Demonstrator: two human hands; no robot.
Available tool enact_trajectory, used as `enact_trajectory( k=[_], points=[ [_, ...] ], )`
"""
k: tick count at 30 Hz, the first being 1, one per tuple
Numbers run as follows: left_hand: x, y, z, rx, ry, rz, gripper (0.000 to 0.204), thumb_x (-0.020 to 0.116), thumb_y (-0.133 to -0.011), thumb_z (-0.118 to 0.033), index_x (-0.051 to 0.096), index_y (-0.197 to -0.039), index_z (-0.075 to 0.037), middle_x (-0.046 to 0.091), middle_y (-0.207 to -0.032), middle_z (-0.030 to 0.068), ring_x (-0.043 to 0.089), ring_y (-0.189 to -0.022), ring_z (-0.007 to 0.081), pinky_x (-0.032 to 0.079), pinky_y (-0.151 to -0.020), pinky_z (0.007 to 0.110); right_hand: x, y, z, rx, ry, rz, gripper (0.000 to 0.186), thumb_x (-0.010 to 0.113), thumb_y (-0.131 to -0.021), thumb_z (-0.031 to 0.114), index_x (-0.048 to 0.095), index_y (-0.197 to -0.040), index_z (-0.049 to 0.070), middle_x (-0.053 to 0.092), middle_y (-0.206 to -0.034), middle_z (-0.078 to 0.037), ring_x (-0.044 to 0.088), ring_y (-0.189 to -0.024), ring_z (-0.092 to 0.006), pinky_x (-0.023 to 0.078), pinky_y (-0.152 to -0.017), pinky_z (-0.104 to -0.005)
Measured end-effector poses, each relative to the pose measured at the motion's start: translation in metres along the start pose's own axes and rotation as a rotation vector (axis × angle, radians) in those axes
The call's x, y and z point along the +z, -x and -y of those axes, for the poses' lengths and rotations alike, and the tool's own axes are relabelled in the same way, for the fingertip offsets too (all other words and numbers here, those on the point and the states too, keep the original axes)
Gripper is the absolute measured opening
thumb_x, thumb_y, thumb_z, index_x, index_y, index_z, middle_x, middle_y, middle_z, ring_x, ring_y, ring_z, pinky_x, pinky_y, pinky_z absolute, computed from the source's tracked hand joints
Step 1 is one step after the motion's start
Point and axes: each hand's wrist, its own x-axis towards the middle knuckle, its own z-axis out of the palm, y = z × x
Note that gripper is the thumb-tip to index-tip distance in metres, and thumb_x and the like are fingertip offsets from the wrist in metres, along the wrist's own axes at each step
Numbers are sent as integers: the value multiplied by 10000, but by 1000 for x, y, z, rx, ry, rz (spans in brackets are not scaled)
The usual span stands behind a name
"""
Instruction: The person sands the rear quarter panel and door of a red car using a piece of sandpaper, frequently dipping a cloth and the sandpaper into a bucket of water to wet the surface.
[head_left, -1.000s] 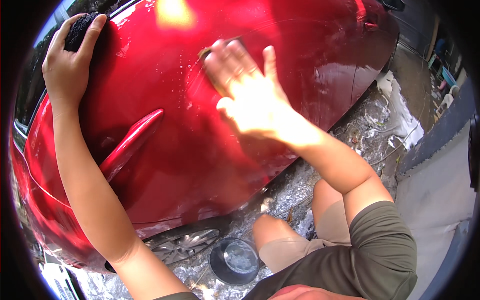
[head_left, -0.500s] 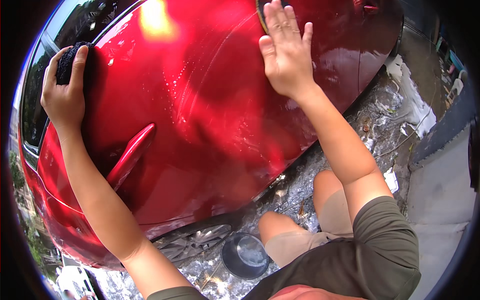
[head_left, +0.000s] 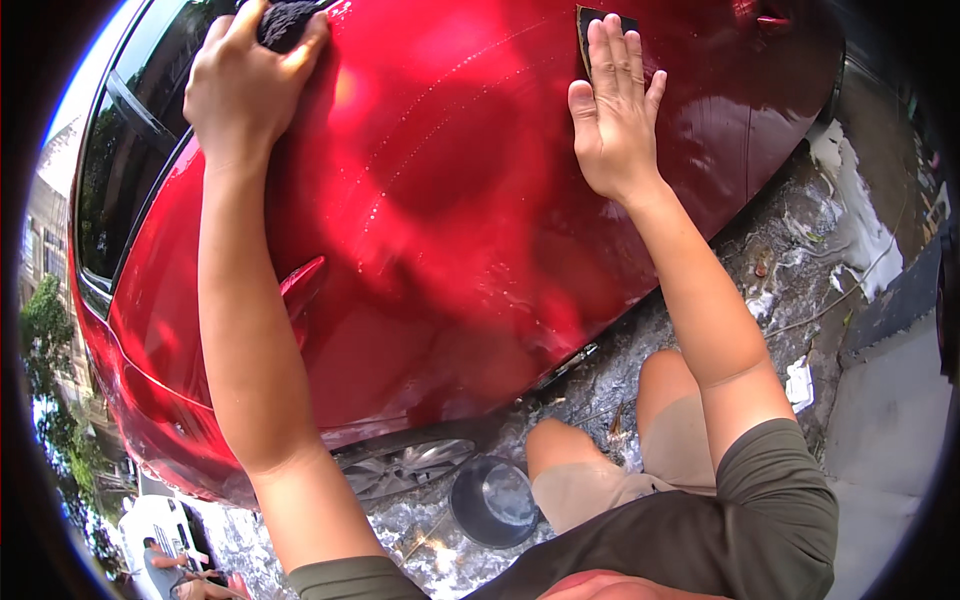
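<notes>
1. The left hand (head_left: 245, 85) is squeezed around a dark sponge (head_left: 285, 22). It presses the sponge on the red car (head_left: 440, 230), up high, next to the window (head_left: 120, 180).
2. The right hand (head_left: 615, 120) is flat and open, with the fingers stretched out. It lies on a dark pad (head_left: 595, 25) and pushes it against the car. Only the top edge of the pad peeks out above the fingertips.
3. The two hands are far apart on the car.
4. The car is shiny and wet, with little drops on it. A red door handle (head_left: 300, 285) sticks out below the left arm.
5. A wheel (head_left: 405, 465) shows under the car.
6. A dark bucket (head_left: 495, 500) stands on the wet ground (head_left: 790, 270), near the person's bare knees.
</notes>
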Motion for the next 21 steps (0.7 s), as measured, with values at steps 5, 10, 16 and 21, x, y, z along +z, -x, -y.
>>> enact_trajectory(
  k=[5, 10, 16, 21],
  points=[
    [29, -60, -99, 147, 286, -37, 350, 761, -818, -338, 664, -964, -35, 663, -941, 199, 678, -948, 402, 558, -829, 486, -14, 8, -10, -29, -26, 18, 613, 251, -1123, 485, 192, -1678, 232, 158, -1750, -27, 97, -1617, -267, -54, -1227, -651],
    [7, -42, -66, 187, 386, 100, 355, 767, -813, -335, 669, -1030, -71, 667, -1000, 200, 681, -978, 396, 563, -839, 465, -43, 12, -62, 258, -153, 111, 671, 244, -1121, 523, 189, -1671, 142, 153, -1748, -73, 116, -1613, -272, 18, -1267, -585],
    [-41, 36, 111, 115, 229, 8, 433, 824, -865, -373, 715, -1119, -41, 708, -1049, 122, 708, -942, 333, 554, -837, 400, -57, -23, -75, 231, -132, -9, 627, 268, -1135, 465, 256, -1652, 109, 217, -1731, -85, 167, -1602, -290, 79, -1277, -536],
    [-73, 78, 144, 10, 82, -66, 422, 836, -874, -348, 710, -1115, -25, 700, -1047, 137, 703, -948, 310, 547, -854, 391, -7, -9, 29, -168, -104, 15, 637, 420, -1101, 403, 275, -1649, 113, 234, -1724, -100, 133, -1605, -337, 33, -1270, -553]
  ],
)
